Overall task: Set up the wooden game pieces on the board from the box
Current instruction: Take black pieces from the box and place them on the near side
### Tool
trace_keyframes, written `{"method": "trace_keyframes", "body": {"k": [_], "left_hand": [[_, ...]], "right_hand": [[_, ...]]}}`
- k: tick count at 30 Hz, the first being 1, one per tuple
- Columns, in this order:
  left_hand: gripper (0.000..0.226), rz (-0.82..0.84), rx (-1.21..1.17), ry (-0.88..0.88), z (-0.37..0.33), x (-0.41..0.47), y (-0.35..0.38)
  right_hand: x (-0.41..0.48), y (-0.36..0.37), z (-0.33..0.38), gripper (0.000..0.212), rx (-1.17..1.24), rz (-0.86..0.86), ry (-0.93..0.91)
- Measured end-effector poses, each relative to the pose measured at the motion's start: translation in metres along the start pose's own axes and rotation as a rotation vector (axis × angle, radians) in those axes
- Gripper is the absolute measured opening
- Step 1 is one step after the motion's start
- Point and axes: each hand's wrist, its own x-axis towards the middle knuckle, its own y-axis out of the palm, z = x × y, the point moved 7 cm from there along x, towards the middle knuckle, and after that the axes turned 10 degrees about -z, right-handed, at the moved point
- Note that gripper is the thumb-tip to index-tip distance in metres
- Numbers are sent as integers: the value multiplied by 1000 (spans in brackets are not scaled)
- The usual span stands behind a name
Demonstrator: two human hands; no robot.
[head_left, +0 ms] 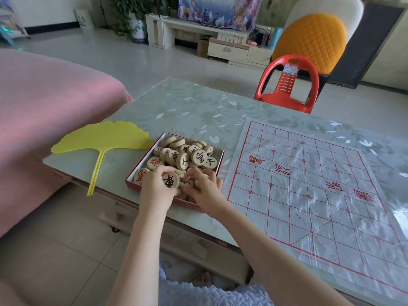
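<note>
both hands in the box

yellow fan (103,138) flat on the table (187,107), at 9 o'clock of the box (221,159). box heaped with wooden pieces (194,155), just beside the board (309,184), at its 9 o'clock. left hand (154,184) at the box's 6 o'clock end, clamped on a black-marked piece (170,181). right hand (206,186) just at 3 o'clock of it, fingers curled among pieces; grip impossible to tell.

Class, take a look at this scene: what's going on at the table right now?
A person has both hands in the box of wooden pieces. The left hand grips a round piece marked with a black character; the right hand reaches among the pieces beside it, though whether it holds one is unclear. The board lies to the right of the box with no pieces on it yet.
</note>
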Motion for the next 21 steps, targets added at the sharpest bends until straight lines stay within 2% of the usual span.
{"method": "trace_keyframes", "body": {"k": [5, 8, 14, 21], "left_hand": [[65, 17, -26, -33, 3, 0, -2], [67, 23, -47, -32, 1, 1, -4], [56, 71, -82, 33, -16, -9, 1], [53, 157, -71, 214, -45, -39, 19]], "right_hand": [[-4, -8, -12, 52, 191, -150, 117], [-9, -17, -17, 63, 222, -183, 114], [-30, -55, -31, 51, 309, -241, 116], [-69, -86, -56, 48, 292, -323, 181]]}}
